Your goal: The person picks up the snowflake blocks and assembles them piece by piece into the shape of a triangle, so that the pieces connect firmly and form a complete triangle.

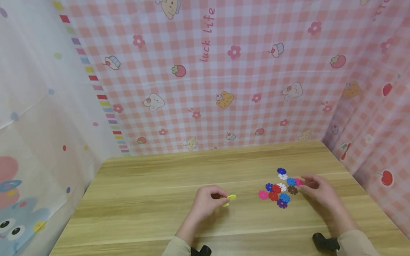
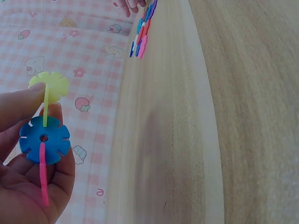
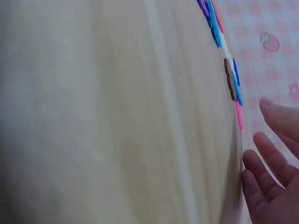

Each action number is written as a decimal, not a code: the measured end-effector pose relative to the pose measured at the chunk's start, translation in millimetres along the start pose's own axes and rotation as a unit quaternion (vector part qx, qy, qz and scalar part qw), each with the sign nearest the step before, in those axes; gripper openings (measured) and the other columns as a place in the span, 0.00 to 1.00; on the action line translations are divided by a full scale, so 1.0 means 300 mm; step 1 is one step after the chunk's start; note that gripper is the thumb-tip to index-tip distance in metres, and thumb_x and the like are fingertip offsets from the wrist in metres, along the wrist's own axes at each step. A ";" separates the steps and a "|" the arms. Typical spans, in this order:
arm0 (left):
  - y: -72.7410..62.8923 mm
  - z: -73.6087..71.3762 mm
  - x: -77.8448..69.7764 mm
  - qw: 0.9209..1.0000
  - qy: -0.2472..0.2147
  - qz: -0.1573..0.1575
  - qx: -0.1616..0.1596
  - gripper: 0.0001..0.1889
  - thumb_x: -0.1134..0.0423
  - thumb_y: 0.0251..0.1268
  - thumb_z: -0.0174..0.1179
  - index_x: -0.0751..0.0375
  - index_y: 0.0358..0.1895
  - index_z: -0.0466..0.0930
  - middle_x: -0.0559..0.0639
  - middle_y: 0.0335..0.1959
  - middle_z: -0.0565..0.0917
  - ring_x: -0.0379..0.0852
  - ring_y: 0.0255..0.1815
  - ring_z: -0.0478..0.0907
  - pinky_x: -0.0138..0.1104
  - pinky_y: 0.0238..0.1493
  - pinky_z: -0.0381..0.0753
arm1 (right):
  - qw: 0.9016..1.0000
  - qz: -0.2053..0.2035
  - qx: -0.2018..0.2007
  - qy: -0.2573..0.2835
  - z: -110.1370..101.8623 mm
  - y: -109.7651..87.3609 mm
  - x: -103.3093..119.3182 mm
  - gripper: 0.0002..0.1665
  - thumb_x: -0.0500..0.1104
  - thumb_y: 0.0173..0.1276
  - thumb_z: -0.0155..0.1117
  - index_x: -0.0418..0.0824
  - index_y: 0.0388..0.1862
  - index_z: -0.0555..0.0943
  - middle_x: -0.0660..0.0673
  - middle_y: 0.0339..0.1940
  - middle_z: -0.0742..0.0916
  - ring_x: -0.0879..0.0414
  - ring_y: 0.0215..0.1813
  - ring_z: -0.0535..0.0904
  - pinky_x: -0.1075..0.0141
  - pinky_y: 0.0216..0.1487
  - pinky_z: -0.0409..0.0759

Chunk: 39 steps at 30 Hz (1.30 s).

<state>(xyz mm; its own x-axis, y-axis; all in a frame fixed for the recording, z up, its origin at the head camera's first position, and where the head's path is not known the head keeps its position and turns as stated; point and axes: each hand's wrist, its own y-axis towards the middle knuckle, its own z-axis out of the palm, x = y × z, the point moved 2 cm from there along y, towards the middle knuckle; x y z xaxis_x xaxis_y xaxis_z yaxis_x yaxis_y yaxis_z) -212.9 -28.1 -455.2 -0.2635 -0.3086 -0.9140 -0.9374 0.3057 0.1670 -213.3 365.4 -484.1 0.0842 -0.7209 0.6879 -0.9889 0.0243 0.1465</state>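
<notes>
My left hand [image 1: 208, 202] pinches a small chain of notched flower-shaped plastic discs above the table. In the left wrist view the thumb rests on a yellow disc [image 2: 56, 87]. A second yellow disc, seen edge-on, joins it to a blue disc [image 2: 44, 140], and a pink disc [image 2: 43, 179] slots in below. My right hand [image 1: 320, 191] is by the right side of a group of loose discs, beside a pink disc [image 1: 298, 182] and a brown disc [image 1: 292, 190]. Its fingers are spread, with nothing between them in the right wrist view.
The loose discs lie close together, some overlapping: red [image 1: 273, 196], white [image 1: 282, 187], purple [image 1: 282, 203] and other colours. They lie on a wood-grain table [image 1: 144, 199]. A pink checked curtain [image 1: 198, 89] hangs behind it, and more cloth hangs at both sides.
</notes>
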 end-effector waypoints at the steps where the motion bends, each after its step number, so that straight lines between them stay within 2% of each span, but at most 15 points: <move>1: -0.001 0.000 0.000 1.000 0.001 0.000 0.001 0.04 0.70 0.51 0.74 0.60 0.30 0.89 0.43 0.30 0.85 0.38 0.31 0.78 0.28 0.33 0.79 | 1.000 -0.005 0.005 0.003 -0.001 0.004 -0.007 0.28 0.44 0.68 0.68 0.27 0.60 0.75 0.27 0.50 0.83 0.37 0.50 0.80 0.53 0.48 0.78; 4: -0.003 0.000 0.001 1.000 0.002 0.000 0.002 0.04 0.70 0.52 0.74 0.60 0.30 0.89 0.43 0.30 0.85 0.39 0.31 0.78 0.28 0.33 0.79 | 1.000 -0.019 0.015 0.003 0.001 0.011 -0.020 0.30 0.42 0.68 0.69 0.26 0.62 0.74 0.26 0.52 0.82 0.35 0.52 0.79 0.47 0.53 0.76; 10: -0.003 -0.001 0.005 1.000 0.002 0.005 0.002 0.04 0.70 0.52 0.74 0.60 0.30 0.89 0.44 0.30 0.85 0.38 0.31 0.77 0.28 0.33 0.79 | 0.999 -0.039 0.032 -0.019 0.000 0.037 -0.027 0.30 0.42 0.66 0.70 0.26 0.61 0.75 0.27 0.51 0.81 0.35 0.51 0.77 0.42 0.52 0.74; 14: -0.005 -0.003 0.004 1.000 -0.003 0.007 0.005 0.04 0.71 0.52 0.73 0.61 0.30 0.89 0.44 0.30 0.85 0.38 0.31 0.78 0.28 0.33 0.79 | 0.997 -0.042 0.036 -0.048 0.002 0.051 -0.027 0.29 0.43 0.66 0.70 0.29 0.61 0.76 0.29 0.49 0.81 0.36 0.50 0.76 0.42 0.50 0.74; 20: -0.008 -0.003 0.004 1.000 -0.003 0.008 0.011 0.03 0.71 0.53 0.73 0.61 0.30 0.88 0.44 0.30 0.85 0.43 0.32 0.79 0.28 0.32 0.79 | 0.996 -0.054 0.026 -0.068 0.015 0.061 -0.036 0.23 0.41 0.66 0.69 0.31 0.57 0.80 0.31 0.47 0.83 0.39 0.47 0.76 0.49 0.45 0.73; 32: -0.009 -0.004 -0.005 1.000 -0.005 0.005 0.005 0.04 0.70 0.52 0.74 0.62 0.30 0.88 0.46 0.31 0.85 0.42 0.32 0.78 0.27 0.32 0.78 | 0.997 -0.018 0.025 -0.070 0.006 0.058 -0.046 0.17 0.38 0.65 0.70 0.26 0.44 0.79 0.32 0.40 0.81 0.39 0.43 0.78 0.49 0.44 0.77; 35: -0.011 -0.006 -0.002 1.000 -0.012 0.003 0.001 0.04 0.71 0.52 0.74 0.62 0.30 0.88 0.47 0.31 0.85 0.43 0.32 0.79 0.27 0.32 0.78 | 0.998 -0.008 0.025 -0.061 0.005 0.056 -0.051 0.17 0.37 0.65 0.69 0.24 0.44 0.78 0.32 0.39 0.81 0.40 0.42 0.79 0.50 0.43 0.78; 39: -0.011 -0.010 0.006 1.000 -0.017 -0.002 -0.003 0.04 0.72 0.51 0.74 0.62 0.30 0.88 0.47 0.30 0.85 0.44 0.31 0.79 0.27 0.31 0.79 | 0.999 0.007 0.016 -0.045 0.006 0.047 -0.049 0.17 0.37 0.65 0.69 0.24 0.44 0.76 0.36 0.37 0.82 0.45 0.39 0.78 0.57 0.40 0.77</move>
<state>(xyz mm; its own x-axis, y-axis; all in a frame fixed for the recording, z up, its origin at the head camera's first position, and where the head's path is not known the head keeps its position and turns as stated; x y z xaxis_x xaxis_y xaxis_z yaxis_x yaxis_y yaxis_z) -210.9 -32.4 -456.1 -0.2524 -0.2785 -0.9267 -0.9396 0.2995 0.1659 -228.7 375.1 -493.5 0.0595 -0.7798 0.6232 -0.9935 0.0147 0.1132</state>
